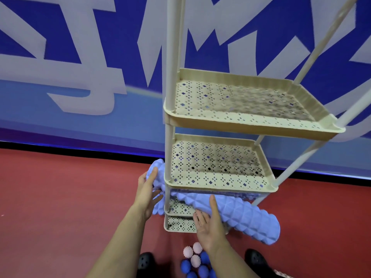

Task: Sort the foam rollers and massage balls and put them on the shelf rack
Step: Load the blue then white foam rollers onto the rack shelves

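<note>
So grip first: R hand is flat-ish, fingers straight, pressing on the near side of the roller, not wrapped around it. L hand also has straight fingers, laid against the roller's left end, which sticks out past the rack post. Neither hand clenches; both push/steady w/ open palms.

Where it sits: roller lies diagonally through the rack, under the 2nd visible tray and over the lower trays, right end poking out front-right, left end out the back-left. Looks too long for the tray width, hence the diagonal, and probably why both hands work opposite ends: steering it in, I'd guess. Can't tell if it's fully resting on the tray or partly hand-supported.

Counts: 1 roller visible, light blue, knobbly. Rack: 4 trays in view; top 2 bare, bottom 2 mostly hidden. Balls in a pile on the red floor between the shoes: 3 pink spiky, approx 5 blue, some cut off by frame edge so count is soft.

Balls not yet sorted; upper trays free for them.
</note>
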